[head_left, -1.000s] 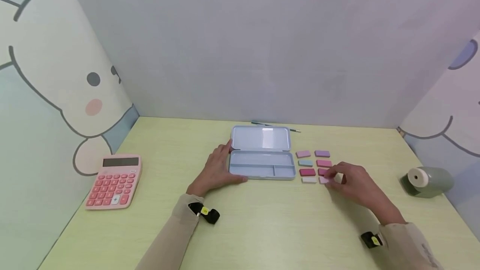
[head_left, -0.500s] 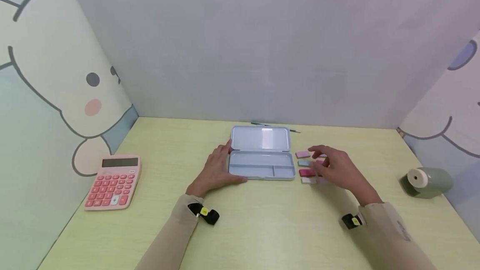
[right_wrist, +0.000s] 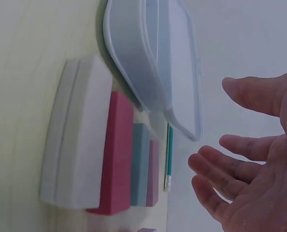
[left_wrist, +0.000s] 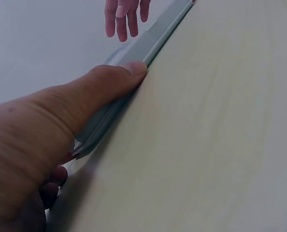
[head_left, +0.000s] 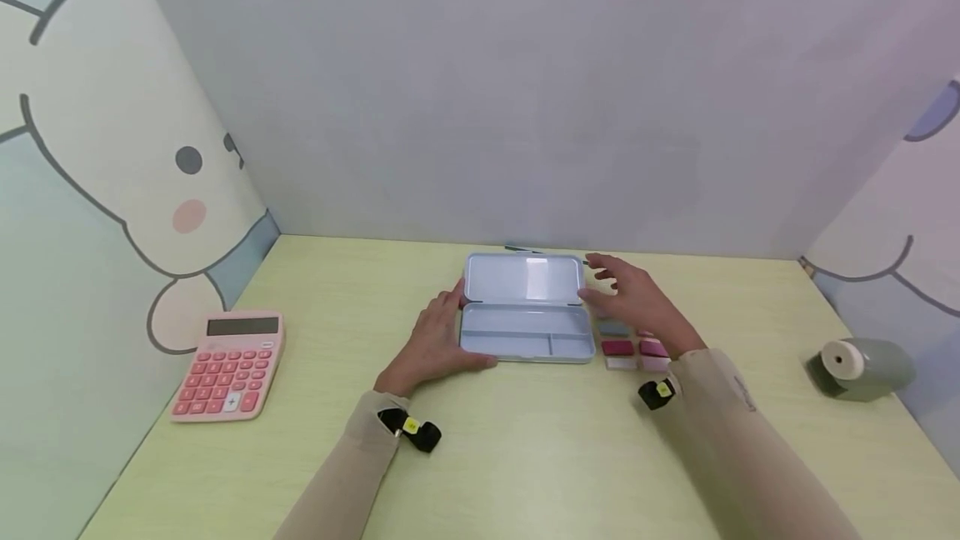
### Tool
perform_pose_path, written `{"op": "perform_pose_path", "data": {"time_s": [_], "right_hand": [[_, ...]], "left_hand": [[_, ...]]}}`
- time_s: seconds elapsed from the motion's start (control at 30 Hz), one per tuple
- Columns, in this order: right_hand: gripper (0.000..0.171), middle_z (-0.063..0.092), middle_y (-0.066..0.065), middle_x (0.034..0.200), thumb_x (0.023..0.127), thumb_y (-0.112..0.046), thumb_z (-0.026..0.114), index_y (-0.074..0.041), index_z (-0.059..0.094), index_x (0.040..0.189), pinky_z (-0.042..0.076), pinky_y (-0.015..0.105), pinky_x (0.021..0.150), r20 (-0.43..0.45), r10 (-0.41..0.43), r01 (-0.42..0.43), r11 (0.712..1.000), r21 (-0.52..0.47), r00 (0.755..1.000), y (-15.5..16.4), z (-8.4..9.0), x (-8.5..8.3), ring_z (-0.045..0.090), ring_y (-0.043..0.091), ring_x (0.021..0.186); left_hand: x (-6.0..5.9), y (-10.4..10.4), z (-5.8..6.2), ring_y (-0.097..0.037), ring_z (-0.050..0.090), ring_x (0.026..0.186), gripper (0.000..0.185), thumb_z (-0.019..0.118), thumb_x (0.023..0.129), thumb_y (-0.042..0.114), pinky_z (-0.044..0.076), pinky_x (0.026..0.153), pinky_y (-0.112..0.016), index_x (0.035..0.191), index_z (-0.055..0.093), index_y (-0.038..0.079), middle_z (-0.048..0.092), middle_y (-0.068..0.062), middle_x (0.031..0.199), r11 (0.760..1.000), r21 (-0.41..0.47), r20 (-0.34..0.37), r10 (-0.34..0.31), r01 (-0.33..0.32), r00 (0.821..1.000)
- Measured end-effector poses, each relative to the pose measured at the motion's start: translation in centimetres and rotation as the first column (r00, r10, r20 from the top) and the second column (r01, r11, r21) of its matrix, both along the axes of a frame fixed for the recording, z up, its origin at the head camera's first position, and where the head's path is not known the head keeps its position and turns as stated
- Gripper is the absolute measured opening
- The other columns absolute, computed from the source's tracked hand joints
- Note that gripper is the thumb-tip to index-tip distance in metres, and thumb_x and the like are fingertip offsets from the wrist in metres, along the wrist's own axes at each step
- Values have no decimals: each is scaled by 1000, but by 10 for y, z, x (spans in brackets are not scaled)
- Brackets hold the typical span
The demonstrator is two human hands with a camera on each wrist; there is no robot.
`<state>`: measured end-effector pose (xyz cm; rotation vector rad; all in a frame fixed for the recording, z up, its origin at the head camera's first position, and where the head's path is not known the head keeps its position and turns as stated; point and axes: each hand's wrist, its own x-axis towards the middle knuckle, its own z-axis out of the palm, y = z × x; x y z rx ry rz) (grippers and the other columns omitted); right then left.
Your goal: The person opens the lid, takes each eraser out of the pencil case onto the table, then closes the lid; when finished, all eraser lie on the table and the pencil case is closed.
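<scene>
A pale blue pencil case [head_left: 527, 317] lies open on the table, its lid tilted back and its tray split into compartments. My left hand [head_left: 435, 336] holds it at the left end, thumb [left_wrist: 119, 79] along the front wall and fingers at the left side. Beside the lid's right edge is my right hand [head_left: 630, 297], fingers spread and nothing held. In the right wrist view that hand [right_wrist: 259, 164] hovers above the table. Several small coloured blocks like erasers stand in two columns right of the case, among them a white block [right_wrist: 78, 140], a magenta block [right_wrist: 115, 159] and a blue block [right_wrist: 140, 166]; my right hand hides some.
A green pencil [right_wrist: 169, 159] lies behind the case by the back wall [head_left: 480, 107]. On the left is a pink calculator [head_left: 228, 367]. A grey-green sharpener-like device [head_left: 862, 367] stands at the right edge of the table [head_left: 517, 448].
My right hand has left the front blocks and moved up and left, over the rows, to the lid's right edge. My left hand stays at the pencil case.
</scene>
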<state>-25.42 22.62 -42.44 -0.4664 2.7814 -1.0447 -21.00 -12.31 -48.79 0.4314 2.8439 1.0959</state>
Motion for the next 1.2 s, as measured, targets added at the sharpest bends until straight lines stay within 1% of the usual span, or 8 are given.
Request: {"op": "perform_pose_path", "data": {"time_s": [0.23,0.4,0.67,0.8,0.93,1.0,1.07,1.2], "right_hand": [[86,36,23,173,105,-49,62,-12,24,172,31,70,127,117,-72,60,993,106,991,-9,-4,-17,33,48,160],[82,37,20,174,106,-50,61,-14,27,171,33,68,126,130,-73,60,993,103,989,-11,-9,-23,35,49,159],[71,52,22,163,107,-41,63,-8,40,166,41,64,123,36,-91,91,996,-16,995,-11,-2,-21,50,48,149],[64,60,24,153,108,-36,64,-4,46,161,45,61,121,-46,-84,81,994,-71,995,-8,5,-12,58,45,142],[56,66,22,147,108,-35,64,-7,55,156,51,59,114,-116,-91,79,991,-108,989,-4,11,1,65,41,133],[51,68,19,145,109,-35,63,-9,59,153,55,54,110,-148,-86,69,991,-118,985,-2,13,8,68,37,128],[46,70,15,142,109,-35,63,-13,63,149,57,40,106,-178,-79,57,990,-127,981,0,14,16,69,29,123],[35,74,6,138,110,-33,63,-19,72,140,52,16,97,-217,-59,31,991,-132,974,2,12,32,66,7,115]], "left_hand": [[0,0,0,-27,49,131,142,98,70,54,41,117,-54,175,7,22,55,-7,143,1000,7,-15,-4,4,1000],[0,-1,-2,-26,49,131,143,98,69,54,41,116,-52,175,7,22,56,-6,142,1000,-8,-12,-2,2,1000],[-1,0,-2,-26,50,128,145,98,68,54,42,116,-53,174,9,13,56,-4,138,1000,7,-34,9,-8,999],[0,1,-1,-27,50,130,147,99,67,53,40,119,-55,174,7,11,56,-5,139,1000,22,-28,15,-14,999],[-1,1,-1,-27,50,131,150,99,67,54,39,121,-55,174,4,13,56,-6,140,999,30,-16,20,-20,1000],[-1,1,-1,-27,50,131,151,99,66,53,39,121,-55,174,2,13,56,-6,139,999,33,-14,26,-26,1000],[0,1,-1,-28,50,131,151,100,66,53,38,122,-55,174,1,14,55,-7,139,999,33,-13,29,-28,1000],[1,0,-1,-30,49,134,151,99,68,53,36,125,-56,175,-1,16,55,-8,141,1000,17,-9,23,-23,1000]]}}
